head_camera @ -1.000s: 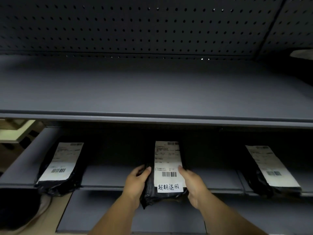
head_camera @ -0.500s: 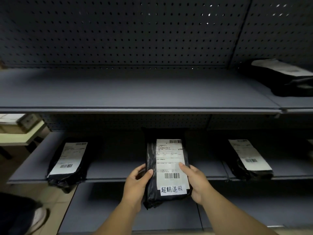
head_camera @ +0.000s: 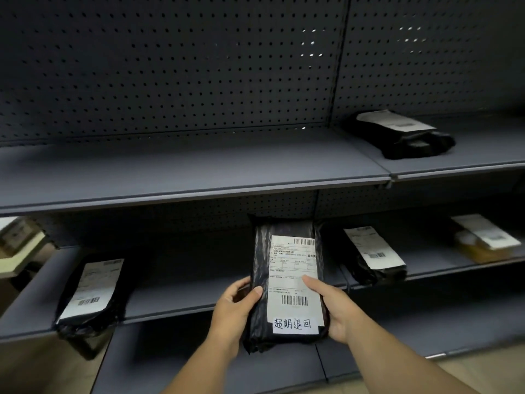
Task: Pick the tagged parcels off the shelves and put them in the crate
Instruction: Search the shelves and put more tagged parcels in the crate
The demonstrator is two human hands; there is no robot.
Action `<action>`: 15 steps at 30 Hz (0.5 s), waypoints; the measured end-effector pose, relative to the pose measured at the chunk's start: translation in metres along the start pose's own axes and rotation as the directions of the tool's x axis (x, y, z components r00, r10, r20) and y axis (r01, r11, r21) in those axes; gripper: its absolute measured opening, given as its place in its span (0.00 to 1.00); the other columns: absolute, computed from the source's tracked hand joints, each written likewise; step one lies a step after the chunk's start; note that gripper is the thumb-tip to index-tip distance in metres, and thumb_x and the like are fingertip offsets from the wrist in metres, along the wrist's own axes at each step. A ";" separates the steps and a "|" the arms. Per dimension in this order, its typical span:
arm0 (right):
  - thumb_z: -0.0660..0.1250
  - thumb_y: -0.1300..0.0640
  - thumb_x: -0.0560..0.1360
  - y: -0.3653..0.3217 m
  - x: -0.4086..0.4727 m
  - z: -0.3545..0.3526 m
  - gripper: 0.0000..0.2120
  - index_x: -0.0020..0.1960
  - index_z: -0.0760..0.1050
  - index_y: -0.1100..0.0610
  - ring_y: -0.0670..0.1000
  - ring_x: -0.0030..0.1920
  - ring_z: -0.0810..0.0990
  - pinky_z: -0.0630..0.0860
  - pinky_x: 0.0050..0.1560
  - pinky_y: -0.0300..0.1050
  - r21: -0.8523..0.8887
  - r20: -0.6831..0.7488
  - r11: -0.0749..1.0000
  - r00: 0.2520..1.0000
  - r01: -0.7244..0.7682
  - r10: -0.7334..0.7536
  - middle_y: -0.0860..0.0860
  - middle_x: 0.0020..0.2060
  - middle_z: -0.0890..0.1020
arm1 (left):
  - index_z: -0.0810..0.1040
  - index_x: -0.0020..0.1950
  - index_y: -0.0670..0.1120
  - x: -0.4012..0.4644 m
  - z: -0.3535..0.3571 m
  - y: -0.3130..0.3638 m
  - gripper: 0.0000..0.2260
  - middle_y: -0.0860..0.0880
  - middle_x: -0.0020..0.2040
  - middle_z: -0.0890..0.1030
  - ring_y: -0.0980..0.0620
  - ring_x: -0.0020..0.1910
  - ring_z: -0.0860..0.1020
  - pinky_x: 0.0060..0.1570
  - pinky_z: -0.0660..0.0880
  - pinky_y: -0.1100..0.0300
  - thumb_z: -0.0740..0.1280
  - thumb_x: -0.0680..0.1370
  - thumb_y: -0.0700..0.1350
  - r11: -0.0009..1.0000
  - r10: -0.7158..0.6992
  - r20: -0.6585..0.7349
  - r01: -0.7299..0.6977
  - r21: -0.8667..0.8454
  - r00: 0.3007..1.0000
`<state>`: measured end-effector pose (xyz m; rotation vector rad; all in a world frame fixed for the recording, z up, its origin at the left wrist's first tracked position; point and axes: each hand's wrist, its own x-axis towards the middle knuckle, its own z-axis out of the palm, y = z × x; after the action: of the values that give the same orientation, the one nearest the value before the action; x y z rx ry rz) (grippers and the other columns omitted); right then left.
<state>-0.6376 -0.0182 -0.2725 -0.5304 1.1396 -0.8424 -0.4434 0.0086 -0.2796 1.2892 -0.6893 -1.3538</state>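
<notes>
Glossy plastic parcel (head_camera: 260, 280) (paper label (head_camera: 294, 268))

Pegboard back panel (head_camera: 170, 66) — cardboard boxes (head_camera: 17, 245)

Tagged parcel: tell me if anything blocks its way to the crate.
Cannot say fully: the crate is not in view. The tagged parcel is gripped by the left hand and right hand, in front of the shelf, with nothing on top of it.

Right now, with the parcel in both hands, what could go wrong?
1. The parcel is a slick black bag gripped only at its edges by the left hand and right hand; it might slip.
2. The handwritten tag looks merely stuck on; it could peel.
3. No crate is in view, so turning blind may bump the shelf.
</notes>
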 end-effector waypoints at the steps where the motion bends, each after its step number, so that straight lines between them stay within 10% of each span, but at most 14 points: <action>1: 0.74 0.54 0.65 -0.003 -0.003 -0.006 0.21 0.55 0.80 0.61 0.60 0.49 0.85 0.82 0.43 0.57 0.013 -0.007 1.000 1.000 0.013 -0.013 0.61 0.49 0.85 | 0.80 0.50 0.49 0.001 0.008 0.002 0.09 0.51 0.46 0.85 0.57 0.41 0.84 0.34 0.78 0.68 0.71 0.73 0.38 1.000 0.004 0.019 -0.005 0.011 1.000; 15: 0.72 0.54 0.69 -0.047 -0.060 -0.125 0.17 0.54 0.81 0.63 0.61 0.46 0.85 0.82 0.43 0.54 0.208 -0.367 0.936 0.910 0.284 -0.195 0.62 0.47 0.85 | 0.81 0.48 0.52 0.038 0.163 0.016 0.04 0.52 0.50 0.83 0.56 0.51 0.79 0.49 0.73 0.64 0.68 0.76 0.46 0.901 -0.016 0.426 -0.172 0.398 0.905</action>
<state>-0.7792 0.0078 -0.2465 -0.3175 1.2696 -1.3185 -0.5838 -0.0730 -0.2372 1.2920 -1.3916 -1.4782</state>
